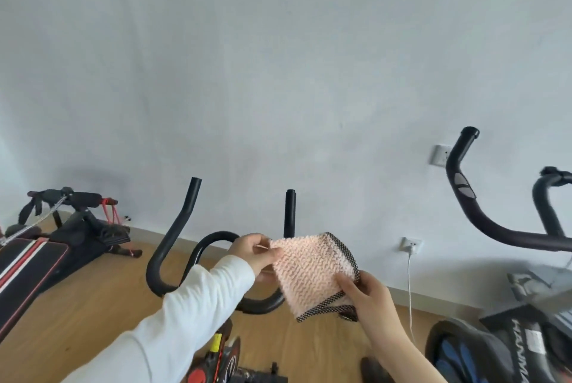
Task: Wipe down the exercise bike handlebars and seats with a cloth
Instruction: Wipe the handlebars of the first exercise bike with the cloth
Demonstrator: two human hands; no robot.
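Pink cloth is held taut between both hands, just in front of the black handlebars; left hand pinches its upper edge, right hand pinches its lower corner; the left hand looks nearer the handlebars' curved loop, the upright post rising behind the cloth.

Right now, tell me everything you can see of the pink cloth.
The cloth is pale pink with a nubbly looped pile, like microfibre, edged at right and bottom with dark speckled trim. It looks folded, held up in front of the middle bike's black handlebar. The left hand pinches its left edge; the right hand grips its lower right corner. Whether it touches the bar cannot be told.
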